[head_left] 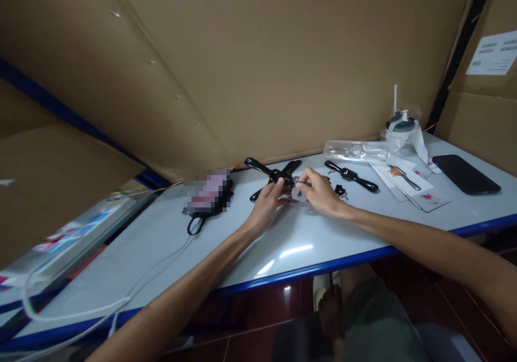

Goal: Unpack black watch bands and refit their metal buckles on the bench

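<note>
Near the middle of the table, my left hand [266,204] is closed on a black two-handled tool [262,168] at its centre. Another black handled tool [291,168] lies just behind it, partly covered. My right hand [321,192] is pinched close to the tool's centre, beside a small shiny plate [299,194]; what its fingertips grip is too small to make out. To the right rests a similar black tool [351,176], with a small black part [340,190] in front of it.
The grey table [161,249] has a blue front edge. A dark pouch [210,192] and cables lie left. At right are plastic packaging [355,150], printed cards [407,181], a bagged cup [399,130] and a black phone-like object [466,174]. Cardboard [262,71] stands behind.
</note>
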A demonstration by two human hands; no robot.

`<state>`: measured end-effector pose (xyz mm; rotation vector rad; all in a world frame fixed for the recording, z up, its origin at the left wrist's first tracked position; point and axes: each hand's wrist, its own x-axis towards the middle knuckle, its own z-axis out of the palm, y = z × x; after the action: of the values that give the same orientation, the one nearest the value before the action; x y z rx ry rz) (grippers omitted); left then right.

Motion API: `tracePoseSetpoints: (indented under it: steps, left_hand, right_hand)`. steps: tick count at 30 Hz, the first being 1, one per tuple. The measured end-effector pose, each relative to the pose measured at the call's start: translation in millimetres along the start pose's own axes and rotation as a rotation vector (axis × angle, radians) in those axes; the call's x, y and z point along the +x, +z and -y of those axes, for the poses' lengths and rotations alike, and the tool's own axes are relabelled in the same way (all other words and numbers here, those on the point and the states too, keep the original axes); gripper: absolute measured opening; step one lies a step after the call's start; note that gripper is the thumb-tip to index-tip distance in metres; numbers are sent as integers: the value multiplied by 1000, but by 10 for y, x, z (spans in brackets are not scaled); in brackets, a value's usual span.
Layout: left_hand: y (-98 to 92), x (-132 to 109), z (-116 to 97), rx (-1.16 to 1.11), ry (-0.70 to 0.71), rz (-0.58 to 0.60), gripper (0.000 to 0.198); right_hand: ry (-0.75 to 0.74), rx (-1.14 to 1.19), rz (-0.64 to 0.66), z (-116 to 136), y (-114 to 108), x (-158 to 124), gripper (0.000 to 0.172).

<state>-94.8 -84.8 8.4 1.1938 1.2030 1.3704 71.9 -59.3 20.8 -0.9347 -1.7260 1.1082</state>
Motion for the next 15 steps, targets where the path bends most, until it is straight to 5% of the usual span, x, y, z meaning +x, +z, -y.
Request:
tracePoseSetpoints:
  steps: [9,15]
  left_hand:
    - [90,8,100,-146,-38,-168,32]
    - [139,-112,41,-161,-79,25,43]
  right_hand:
    - [45,-49,86,5,-94,129,16]
    - [156,73,-3,21,-362,281,9]
